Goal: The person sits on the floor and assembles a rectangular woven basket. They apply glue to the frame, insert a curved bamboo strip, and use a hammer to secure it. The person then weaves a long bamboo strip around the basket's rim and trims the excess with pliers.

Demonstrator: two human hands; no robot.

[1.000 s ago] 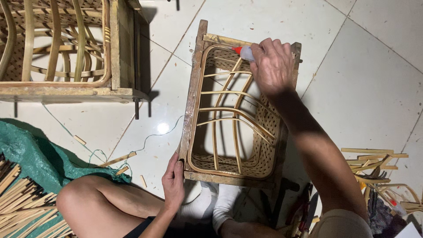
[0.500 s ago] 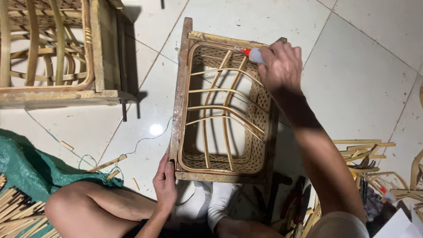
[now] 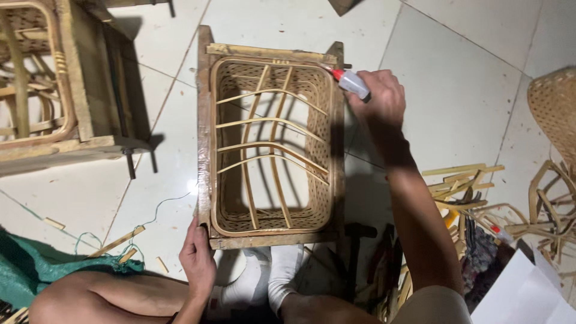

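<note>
A rectangular wooden frame [image 3: 204, 138] with woven rattan sides and curved cane ribs lies on the white tiled floor in front of me. My left hand [image 3: 197, 258] grips its near left corner. At the far right corner, my right hand [image 3: 379, 96] holds a small glue bottle [image 3: 351, 82] with a red nozzle, its tip touching the frame's top edge. My feet in white socks [image 3: 270, 279] rest against the frame's near edge.
A second wooden and rattan frame [image 3: 72, 90] stands at the upper left. A green net sack [image 3: 30, 270] lies at the lower left. Cane offcuts and tools [image 3: 468, 186] are piled at the right, with a woven basket piece [image 3: 555, 108] beyond.
The view has shifted, so the frame sits more upright and centred. My right hand has moved the glue bottle along the far edge to the right corner. My left hand stays on the near corner.
</note>
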